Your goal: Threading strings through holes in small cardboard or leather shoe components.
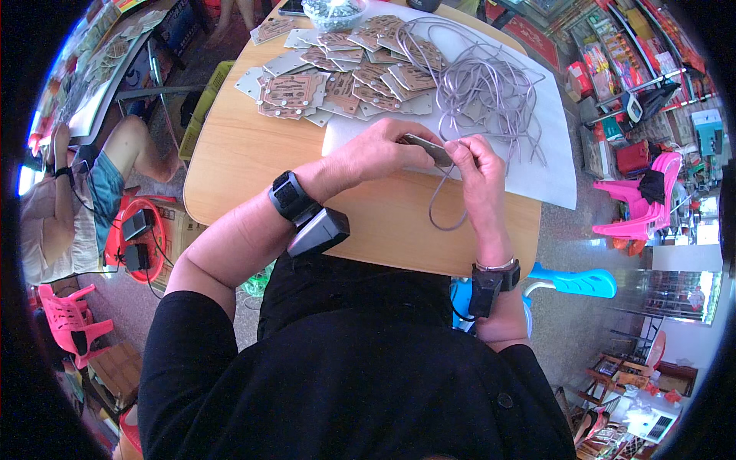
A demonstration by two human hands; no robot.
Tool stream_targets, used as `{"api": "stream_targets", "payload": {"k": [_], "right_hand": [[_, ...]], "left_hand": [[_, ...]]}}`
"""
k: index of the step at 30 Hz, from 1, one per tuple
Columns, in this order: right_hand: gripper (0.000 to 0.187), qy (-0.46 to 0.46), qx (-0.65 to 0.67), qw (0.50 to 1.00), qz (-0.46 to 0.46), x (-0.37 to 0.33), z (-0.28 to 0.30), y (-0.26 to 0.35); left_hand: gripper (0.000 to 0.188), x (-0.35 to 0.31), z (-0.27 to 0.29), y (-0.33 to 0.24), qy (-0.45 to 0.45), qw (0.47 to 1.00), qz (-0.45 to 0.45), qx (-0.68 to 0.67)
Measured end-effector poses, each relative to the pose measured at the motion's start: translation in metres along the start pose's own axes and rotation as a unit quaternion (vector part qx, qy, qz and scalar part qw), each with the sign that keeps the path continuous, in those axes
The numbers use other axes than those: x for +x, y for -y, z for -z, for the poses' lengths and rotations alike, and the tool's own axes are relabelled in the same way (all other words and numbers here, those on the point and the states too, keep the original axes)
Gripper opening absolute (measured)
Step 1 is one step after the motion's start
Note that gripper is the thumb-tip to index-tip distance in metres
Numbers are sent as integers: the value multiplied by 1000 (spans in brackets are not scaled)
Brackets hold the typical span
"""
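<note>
Over the near part of the table, my left hand [376,155] grips a thin flat plaque [431,150], tilted so that mostly its edge and one face show. My right hand [481,170] is closed at the plaque's right end, thumb pressed against the fingers, pinching a grey-purple cord [432,208]. The cord hangs below the hands in a loop; how it meets the plaque is hidden by my fingers. Beyond my hands lies a pile of brown-and-grey printed plaques [341,93] with notched outlines. A loose tangle of the same cord [491,90] lies to their right.
The wooden table [230,165] is partly covered by a white sheet [556,172]. A clear bowl of small pieces [335,14] stands at the far edge. Pink chairs [648,199] and stocked shelves are at the right. Another person [65,222] sits at a table on the left.
</note>
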State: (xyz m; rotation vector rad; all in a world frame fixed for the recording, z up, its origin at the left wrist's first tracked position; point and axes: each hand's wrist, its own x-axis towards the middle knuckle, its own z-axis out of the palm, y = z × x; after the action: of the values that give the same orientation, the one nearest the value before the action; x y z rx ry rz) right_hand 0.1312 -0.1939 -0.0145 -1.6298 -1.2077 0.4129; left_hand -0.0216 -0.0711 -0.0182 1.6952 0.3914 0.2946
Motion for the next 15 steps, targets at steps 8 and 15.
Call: {"api": "stream_targets", "payload": {"k": [8,15], "right_hand": [[20,-69,82,993,-55,-4,-7,12],[18,53,-30,997,49,-16,28,58]], "left_hand": [[37,-3,6,-9,-14,998,31,-61],[38,-2,5,0,-69,990,27,-118]]}}
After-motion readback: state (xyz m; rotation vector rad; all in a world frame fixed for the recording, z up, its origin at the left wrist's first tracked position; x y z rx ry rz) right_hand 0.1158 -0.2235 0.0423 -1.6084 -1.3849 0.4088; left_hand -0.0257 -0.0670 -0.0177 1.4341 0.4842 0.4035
